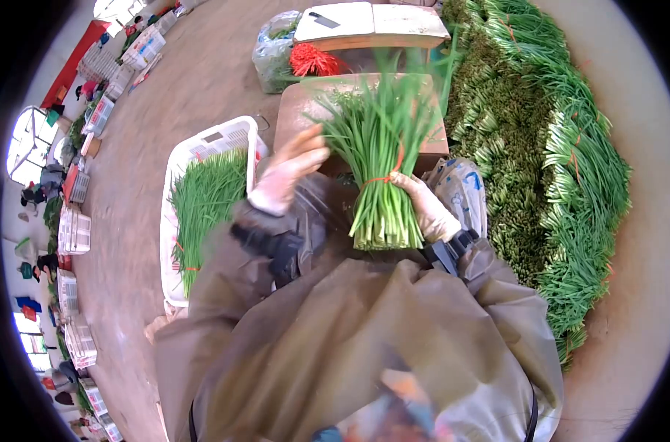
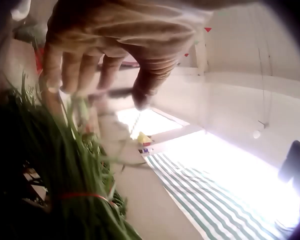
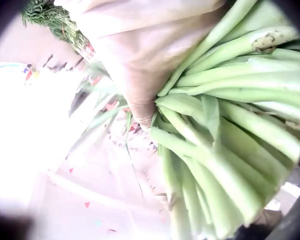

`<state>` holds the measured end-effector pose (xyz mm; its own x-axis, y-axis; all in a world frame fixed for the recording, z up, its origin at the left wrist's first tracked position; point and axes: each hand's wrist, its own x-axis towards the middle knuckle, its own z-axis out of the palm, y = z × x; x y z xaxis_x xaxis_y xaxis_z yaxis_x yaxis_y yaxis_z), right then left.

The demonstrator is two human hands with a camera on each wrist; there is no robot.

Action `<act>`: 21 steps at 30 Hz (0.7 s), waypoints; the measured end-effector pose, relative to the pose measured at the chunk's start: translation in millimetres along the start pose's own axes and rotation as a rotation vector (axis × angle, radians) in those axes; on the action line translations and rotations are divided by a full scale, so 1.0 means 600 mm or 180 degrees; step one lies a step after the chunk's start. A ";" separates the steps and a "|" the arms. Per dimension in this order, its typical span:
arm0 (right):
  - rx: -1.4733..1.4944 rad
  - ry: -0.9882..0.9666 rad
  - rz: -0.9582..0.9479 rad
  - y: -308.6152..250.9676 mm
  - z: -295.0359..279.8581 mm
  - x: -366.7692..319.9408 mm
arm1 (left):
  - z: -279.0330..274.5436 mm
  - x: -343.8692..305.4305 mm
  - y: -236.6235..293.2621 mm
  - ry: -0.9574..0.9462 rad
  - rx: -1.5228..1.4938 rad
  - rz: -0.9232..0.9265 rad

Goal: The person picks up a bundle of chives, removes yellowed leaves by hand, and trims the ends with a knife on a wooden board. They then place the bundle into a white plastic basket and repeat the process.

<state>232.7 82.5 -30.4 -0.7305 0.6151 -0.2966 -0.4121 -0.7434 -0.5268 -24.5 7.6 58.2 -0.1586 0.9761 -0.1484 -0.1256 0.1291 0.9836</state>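
A bundle of long green stalks (image 1: 383, 169) is held upright in front of the body, cut ends down, with a red band (image 1: 378, 180) round it. The right hand (image 1: 425, 205) grips it near the band; in the right wrist view that gloved hand (image 3: 140, 45) presses against the pale stalk ends (image 3: 230, 135). Just left of the bundle, the left hand (image 1: 292, 168) is raised with fingers extended, holding nothing. In the left wrist view the left hand (image 2: 115, 45) hangs above the leaves (image 2: 65, 150), thumb apart from the fingers.
A white basket (image 1: 171, 243) of banded greens stands at left. Ahead are a low brown table (image 1: 294, 110), a white-topped table (image 1: 409, 20) with a dark object, red ties (image 1: 313, 60) and a plastic bag (image 1: 269, 59). A long heap of greens (image 1: 585, 191) lies at right.
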 end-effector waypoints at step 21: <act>-0.2055 0.0071 -0.1772 -0.086 0.145 0.009 | 0.145 0.022 -0.029 -0.0304 -0.0487 0.0906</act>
<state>202.6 101.3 64.1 -0.4998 0.8566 0.1283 -0.3117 -0.0397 -0.9494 60.8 33.2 48.0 -0.1167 0.9821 0.1476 -0.2361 -0.1718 0.9564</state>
